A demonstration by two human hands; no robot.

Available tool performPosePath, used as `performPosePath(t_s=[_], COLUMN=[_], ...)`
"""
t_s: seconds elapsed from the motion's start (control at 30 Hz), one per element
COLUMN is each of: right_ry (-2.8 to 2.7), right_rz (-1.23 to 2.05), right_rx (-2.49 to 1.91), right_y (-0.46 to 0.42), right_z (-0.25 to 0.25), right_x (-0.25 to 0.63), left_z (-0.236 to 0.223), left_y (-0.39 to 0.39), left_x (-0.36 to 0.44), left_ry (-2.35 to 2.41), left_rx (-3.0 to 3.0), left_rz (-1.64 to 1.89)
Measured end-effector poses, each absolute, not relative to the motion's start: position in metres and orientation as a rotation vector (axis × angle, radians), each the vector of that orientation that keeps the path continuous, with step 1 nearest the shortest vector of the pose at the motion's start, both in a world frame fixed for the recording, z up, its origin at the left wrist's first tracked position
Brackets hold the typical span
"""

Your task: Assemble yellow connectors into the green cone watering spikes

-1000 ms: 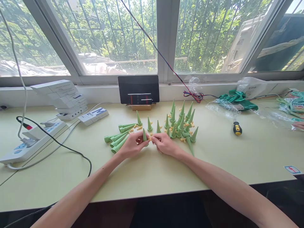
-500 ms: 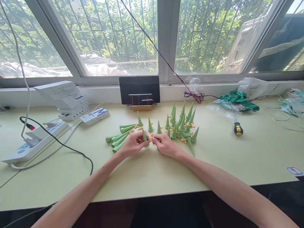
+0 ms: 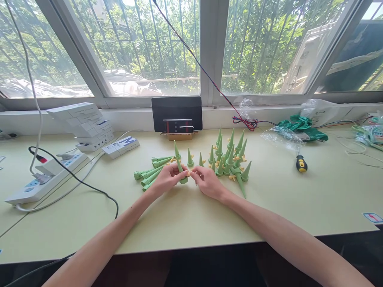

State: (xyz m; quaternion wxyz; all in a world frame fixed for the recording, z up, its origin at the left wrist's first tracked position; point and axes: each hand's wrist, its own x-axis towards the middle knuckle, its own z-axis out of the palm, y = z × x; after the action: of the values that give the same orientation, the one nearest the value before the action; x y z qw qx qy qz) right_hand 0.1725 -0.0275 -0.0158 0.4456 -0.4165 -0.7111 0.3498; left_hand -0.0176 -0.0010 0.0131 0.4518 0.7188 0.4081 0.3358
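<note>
My left hand is closed round a green plastic spike, its point tilted up and to the left. At the spike's side my right hand pinches a small yellow valve piece, mostly covered by the fingertips. Close behind the hands stand two more green spikes, one a green cone. To the right is a cluster of upright green spikes, several with yellow pieces on their sides. Left of my left hand lie several green tubes, with loose yellow pieces partly hidden behind the fingers.
A phone leans on a black tablet by the window. White boxes and a power strip with cables are at left. A screwdriver and green plastic bag lie at right.
The held spike has tilted further left, and my hands have drawn slightly closer around the yellow valve piece. The whole view has shifted slightly.
</note>
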Motion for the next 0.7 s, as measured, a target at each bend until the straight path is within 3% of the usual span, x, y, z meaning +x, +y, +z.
performPosePath(t_s=[0.7], right_ry=[-1.619], right_rz=[0.939], right_rx=[-0.983], right_y=[-0.0286], right_z=[-0.0135], right_x=[0.1734], left_z=[0.0216], left_y=[-0.0098], left_x=[-0.0104], left_ry=[0.986], left_rx=[1.780], left_rz=[0.811])
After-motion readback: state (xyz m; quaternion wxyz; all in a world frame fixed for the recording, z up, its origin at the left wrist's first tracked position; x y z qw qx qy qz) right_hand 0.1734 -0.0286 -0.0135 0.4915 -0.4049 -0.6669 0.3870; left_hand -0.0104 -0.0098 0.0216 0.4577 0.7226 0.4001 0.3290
